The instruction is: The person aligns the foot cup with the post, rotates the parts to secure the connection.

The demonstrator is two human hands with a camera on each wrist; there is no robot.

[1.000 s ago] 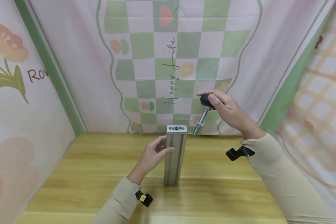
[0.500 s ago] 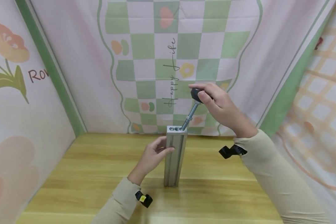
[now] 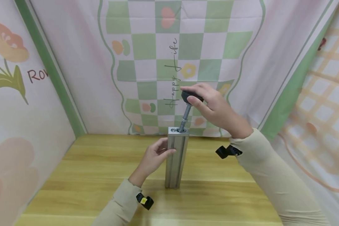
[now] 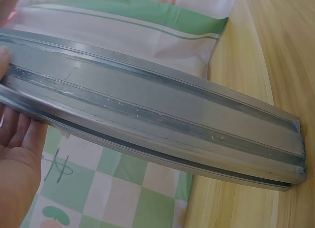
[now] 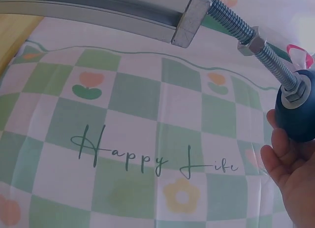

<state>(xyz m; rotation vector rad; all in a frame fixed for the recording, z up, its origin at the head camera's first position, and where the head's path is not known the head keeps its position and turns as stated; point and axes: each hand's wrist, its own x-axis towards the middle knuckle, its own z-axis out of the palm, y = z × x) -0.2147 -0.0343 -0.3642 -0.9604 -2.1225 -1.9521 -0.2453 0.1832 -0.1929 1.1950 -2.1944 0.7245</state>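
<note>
While left fingers (image 3: 160, 143) grip an upright aluminium extrusion (image 3: 173, 166), right fingers (image 3: 202, 90) clamp a tilted levelling foot (image 3: 187, 110) at the extrusion's end plate (image 3: 175, 132).

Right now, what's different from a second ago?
The right hand moved left, carrying the bolt from beside the metal bar to its top end. The bolt leans less. Nothing was newly grabbed or let go. The left hand still holds the metal bar upright on the table.

Right wrist: round dark knob (image 5: 301, 118) cropped by right edge. Left wrist: long grey grooved metal bar (image 4: 152, 100) cropped at left; left fingers (image 4: 34, 135) partly hidden behind it.
</note>
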